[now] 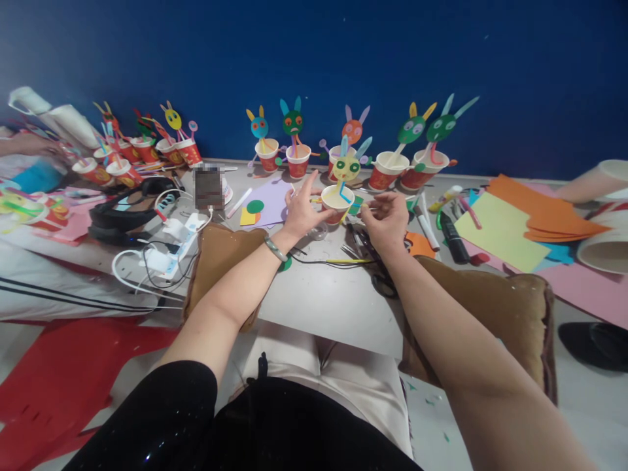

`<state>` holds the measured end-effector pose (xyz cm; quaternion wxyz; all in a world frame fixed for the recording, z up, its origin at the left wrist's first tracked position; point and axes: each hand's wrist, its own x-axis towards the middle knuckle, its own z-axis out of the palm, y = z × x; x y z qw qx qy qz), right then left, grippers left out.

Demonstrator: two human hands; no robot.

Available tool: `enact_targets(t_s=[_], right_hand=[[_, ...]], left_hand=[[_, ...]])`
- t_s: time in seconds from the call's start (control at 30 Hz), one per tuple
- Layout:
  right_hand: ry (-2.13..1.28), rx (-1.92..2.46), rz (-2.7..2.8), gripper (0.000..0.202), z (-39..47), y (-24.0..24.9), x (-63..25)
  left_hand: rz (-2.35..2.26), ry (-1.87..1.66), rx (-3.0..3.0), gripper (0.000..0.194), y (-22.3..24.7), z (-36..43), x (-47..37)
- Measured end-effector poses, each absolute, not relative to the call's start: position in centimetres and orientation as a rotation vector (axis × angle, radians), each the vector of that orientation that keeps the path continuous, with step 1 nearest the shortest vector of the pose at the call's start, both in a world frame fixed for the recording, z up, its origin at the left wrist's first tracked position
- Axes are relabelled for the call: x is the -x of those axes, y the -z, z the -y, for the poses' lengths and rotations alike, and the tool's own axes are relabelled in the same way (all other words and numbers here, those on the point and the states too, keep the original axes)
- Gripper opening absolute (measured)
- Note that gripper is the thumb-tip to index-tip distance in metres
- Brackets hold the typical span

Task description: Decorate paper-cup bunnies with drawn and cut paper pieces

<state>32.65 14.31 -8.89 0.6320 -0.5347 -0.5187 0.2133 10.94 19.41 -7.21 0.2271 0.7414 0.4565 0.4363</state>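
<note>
A red and white paper cup [335,210] stands in front of me, with a yellow paper rabbit face [348,167] with green eyes and blue ears rising from it. A bent blue and yellow stem shows at its rim. My left hand [305,210] is at the cup's left side, fingers spread, with nothing in its grasp. On the right, my right hand [385,219] has its thumb and fingertips pinched together close to the yellow stem; what lies between them is too small to make out.
Several finished cup figures [297,163] line the blue wall. Scissors [384,285] and a cable lie below my right hand. A power strip [184,245] is at left, brown cushions [478,314] sit at both sides, orange paper [544,209] at right. Another person's hand [36,145] shows far left.
</note>
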Motion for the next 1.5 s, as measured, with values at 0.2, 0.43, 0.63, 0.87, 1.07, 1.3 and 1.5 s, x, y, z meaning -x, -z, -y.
enact_targets(t_s=[0.2, 0.43, 0.63, 0.87, 1.07, 1.3, 1.5], right_hand=[[-0.481, 1.217, 1.18, 0.056, -14.3, 8.9, -32.6], [-0.477, 1.242, 1.152, 0.055, -14.2, 8.6, -32.6], [-0.476, 1.222, 1.15, 0.051, -14.3, 8.9, -32.6], [-0.381, 1.188, 1.197, 0.045, -14.6, 9.6, -32.8], [-0.343, 1.186, 1.212, 0.046, -14.8, 9.9, -32.9], [-0.337, 1.206, 1.222, 0.047, -14.7, 9.8, -32.9], [-0.329, 1.222, 1.23, 0.047, -14.6, 9.7, -32.9]], left_hand=[[-1.249, -1.2, -2.02, 0.112, 6.8, -19.1, -11.0], [-1.225, -1.184, -1.991, 0.122, 7.0, -19.7, -10.1], [-1.106, -0.995, -1.837, 0.093, 5.8, -20.5, -7.2], [-1.222, -0.855, -1.793, 0.039, 2.6, -19.0, -5.7], [-1.353, -0.817, -1.846, 0.021, 2.6, -18.9, -5.9], [-1.427, -0.888, -1.798, 0.016, 3.5, -19.2, -6.6], [-1.473, -0.904, -1.694, 0.015, 3.5, -19.1, -7.3]])
